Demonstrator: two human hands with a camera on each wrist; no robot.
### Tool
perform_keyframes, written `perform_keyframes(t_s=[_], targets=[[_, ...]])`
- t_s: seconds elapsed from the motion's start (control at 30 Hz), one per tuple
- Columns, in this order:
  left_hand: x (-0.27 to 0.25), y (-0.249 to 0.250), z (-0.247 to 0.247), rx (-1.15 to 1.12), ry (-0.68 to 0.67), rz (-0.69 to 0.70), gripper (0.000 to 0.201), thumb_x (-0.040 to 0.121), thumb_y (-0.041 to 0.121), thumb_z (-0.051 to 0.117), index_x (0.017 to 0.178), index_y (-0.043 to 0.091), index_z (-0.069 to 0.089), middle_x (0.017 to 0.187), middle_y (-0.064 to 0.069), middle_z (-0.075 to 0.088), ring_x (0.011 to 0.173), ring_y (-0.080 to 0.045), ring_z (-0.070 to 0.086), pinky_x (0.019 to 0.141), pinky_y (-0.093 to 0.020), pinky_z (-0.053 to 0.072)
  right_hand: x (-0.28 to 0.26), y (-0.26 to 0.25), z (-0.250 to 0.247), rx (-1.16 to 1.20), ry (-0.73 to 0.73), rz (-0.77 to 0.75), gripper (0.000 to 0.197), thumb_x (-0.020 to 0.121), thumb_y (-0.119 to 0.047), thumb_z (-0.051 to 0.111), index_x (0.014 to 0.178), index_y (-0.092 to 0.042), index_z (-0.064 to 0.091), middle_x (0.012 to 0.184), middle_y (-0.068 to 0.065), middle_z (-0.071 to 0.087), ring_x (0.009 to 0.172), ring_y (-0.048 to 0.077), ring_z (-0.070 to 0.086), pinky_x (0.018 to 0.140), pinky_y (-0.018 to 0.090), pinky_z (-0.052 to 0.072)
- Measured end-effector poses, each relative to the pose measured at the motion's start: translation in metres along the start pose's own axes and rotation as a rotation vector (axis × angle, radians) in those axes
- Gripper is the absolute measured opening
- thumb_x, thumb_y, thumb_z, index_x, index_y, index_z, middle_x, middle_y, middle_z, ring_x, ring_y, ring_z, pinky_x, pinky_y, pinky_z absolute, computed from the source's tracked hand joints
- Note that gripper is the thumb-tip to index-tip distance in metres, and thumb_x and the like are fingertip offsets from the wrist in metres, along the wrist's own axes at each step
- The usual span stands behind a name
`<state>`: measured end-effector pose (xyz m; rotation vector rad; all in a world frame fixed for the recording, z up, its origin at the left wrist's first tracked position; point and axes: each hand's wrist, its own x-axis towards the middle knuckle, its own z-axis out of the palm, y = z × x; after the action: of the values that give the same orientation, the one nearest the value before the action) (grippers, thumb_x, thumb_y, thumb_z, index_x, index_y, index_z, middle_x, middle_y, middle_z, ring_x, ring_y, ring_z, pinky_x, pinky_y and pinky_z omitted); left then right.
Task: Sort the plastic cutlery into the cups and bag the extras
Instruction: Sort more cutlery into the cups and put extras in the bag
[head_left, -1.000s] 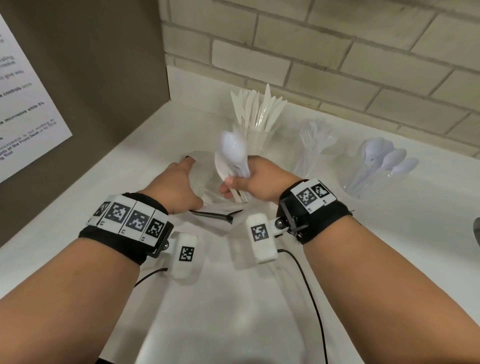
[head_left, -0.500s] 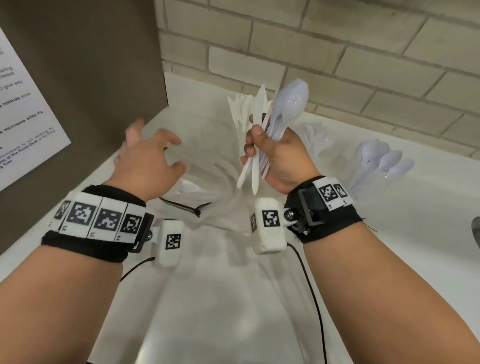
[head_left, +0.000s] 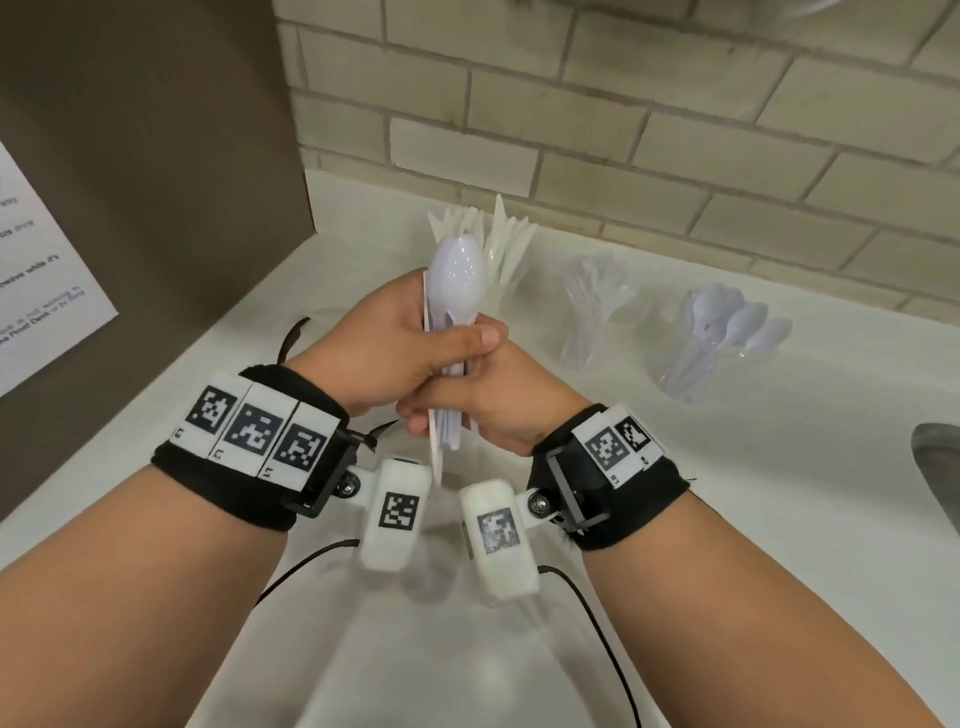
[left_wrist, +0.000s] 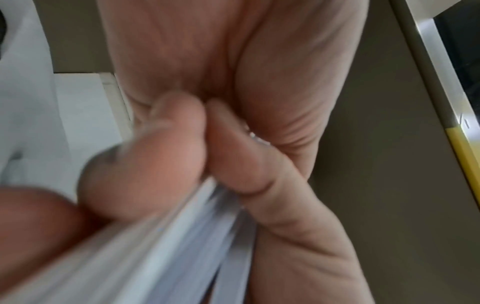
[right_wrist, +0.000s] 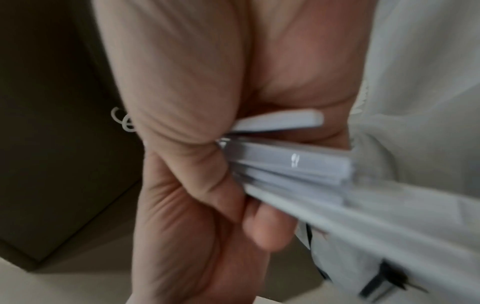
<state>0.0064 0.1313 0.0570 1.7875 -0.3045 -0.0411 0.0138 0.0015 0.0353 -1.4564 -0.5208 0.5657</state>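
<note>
Both hands hold one upright bundle of white plastic cutlery (head_left: 457, 291) above the counter, a spoon bowl at its top. My left hand (head_left: 447, 338) grips the bundle just under the spoon bowl, thumb across the front. My right hand (head_left: 452, 410) grips the handles lower down. The handle ends stick out below it. In the left wrist view, blurred, my fingers (left_wrist: 145, 168) curl round the cutlery handles (left_wrist: 182, 246). The right wrist view shows the handles (right_wrist: 285, 162) fanned out of my fist. Behind stand three clear cups: knives (head_left: 498, 244), forks (head_left: 597, 306), spoons (head_left: 722, 332).
A clear plastic bag (right_wrist: 415, 92) with a black tie (right_wrist: 384, 273) lies under the hands. A black tie end (head_left: 291, 338) shows left of my left hand. A brown panel (head_left: 156, 156) with a paper sign bounds the left. A metal sink edge (head_left: 935, 467) sits at right.
My left hand left the bag, came right and took hold of the bundle's upper part. The right hand brought the bundle down and nearer to me.
</note>
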Motion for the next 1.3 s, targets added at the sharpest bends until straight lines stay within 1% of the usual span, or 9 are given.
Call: perform_keyframes(t_s=[0.1,0.2,0.33,0.5,0.6,0.73,0.97,1.17,1.3], targets=[[-0.002,-0.006,-0.003,-0.151,-0.017,-0.009,0.069,0.071,0.056,0.072,0.119,0.010,0.053,0.100,-0.010,0.070,0.077,-0.039,0.064,0.068,-0.047,0.056,0.001,-0.013,-0.003,-0.078,0.107,-0.009,0.022,0.081,0.017,0.054,0.074,-0.003,0.060,0.058,0.007,0.059,0.051,0.017,0.057,0.055,0.028,0.052],[0.000,-0.019,-0.007,-0.635,0.050,-0.209,0.088,0.077,0.076,0.035,0.130,0.008,0.049,0.094,-0.004,0.066,0.075,-0.018,0.062,0.082,-0.036,0.052,0.002,-0.030,-0.013,0.057,0.243,-0.150,0.019,0.088,0.009,0.052,0.080,-0.008,0.054,0.064,0.009,0.055,0.055,0.018,0.055,0.059,0.028,0.051],[-0.004,-0.035,-0.002,-0.859,-0.016,-0.523,0.096,0.082,0.078,0.018,0.131,0.003,0.050,0.112,-0.017,0.061,0.108,-0.031,0.057,0.095,-0.046,0.044,0.004,-0.043,-0.011,0.167,0.277,-0.325,0.009,0.085,-0.003,0.055,0.086,-0.011,0.051,0.068,0.010,0.052,0.065,0.023,0.055,0.061,0.027,0.054],[-0.005,-0.026,0.009,-1.087,-0.023,-0.421,0.064,0.100,0.054,0.020,0.121,0.016,0.066,0.131,-0.009,0.061,0.119,-0.026,0.060,0.100,-0.047,0.047,0.012,-0.019,0.003,-0.005,0.265,-0.209,0.017,0.088,0.001,0.060,0.084,-0.014,0.057,0.059,-0.001,0.063,0.063,0.016,0.062,0.072,0.029,0.057],[-0.005,-0.029,0.004,-1.031,-0.096,-0.396,0.058,0.097,0.059,0.018,0.130,0.032,0.058,0.132,-0.001,0.059,0.121,-0.028,0.055,0.100,-0.053,0.043,0.014,-0.010,0.004,-0.054,0.282,-0.167,0.018,0.091,-0.003,0.057,0.076,-0.012,0.057,0.059,0.001,0.060,0.060,0.016,0.060,0.062,0.027,0.052],[-0.006,-0.024,-0.009,-0.739,-0.182,-0.274,0.077,0.080,0.075,0.040,0.126,0.016,0.055,0.073,-0.002,0.044,0.075,-0.017,0.051,0.079,-0.041,0.045,0.015,-0.007,0.002,0.098,0.204,-0.125,0.010,0.084,-0.007,0.054,0.074,-0.010,0.054,0.058,0.007,0.051,0.055,0.020,0.051,0.058,0.032,0.045],[-0.006,0.000,-0.010,-0.297,-0.181,-0.138,0.039,0.076,0.037,0.072,0.107,0.014,0.070,0.086,-0.014,0.072,0.054,-0.029,0.065,0.052,-0.036,0.055,0.003,-0.004,0.009,0.156,-0.017,0.036,0.020,0.073,0.005,0.049,0.055,-0.005,0.049,0.044,0.006,0.045,0.040,0.015,0.046,0.049,0.026,0.043],[-0.003,0.002,0.005,-0.259,0.110,-0.079,0.024,0.092,0.028,0.057,0.084,0.009,0.070,0.091,-0.007,0.076,0.078,-0.026,0.071,0.067,-0.038,0.057,0.004,0.001,0.005,-0.117,0.043,0.068,0.019,0.083,0.006,0.059,0.075,-0.011,0.057,0.052,0.000,0.049,0.041,0.013,0.044,0.044,0.023,0.039],[-0.004,-0.004,-0.002,-0.439,-0.092,-0.045,0.018,0.071,0.027,0.080,0.079,0.017,0.068,0.082,-0.012,0.074,0.105,-0.033,0.067,0.090,-0.042,0.054,-0.002,0.005,0.003,0.055,-0.155,0.191,0.031,0.084,0.005,0.052,0.059,-0.007,0.038,0.041,-0.002,0.031,0.032,0.009,0.028,0.039,0.017,0.027]])
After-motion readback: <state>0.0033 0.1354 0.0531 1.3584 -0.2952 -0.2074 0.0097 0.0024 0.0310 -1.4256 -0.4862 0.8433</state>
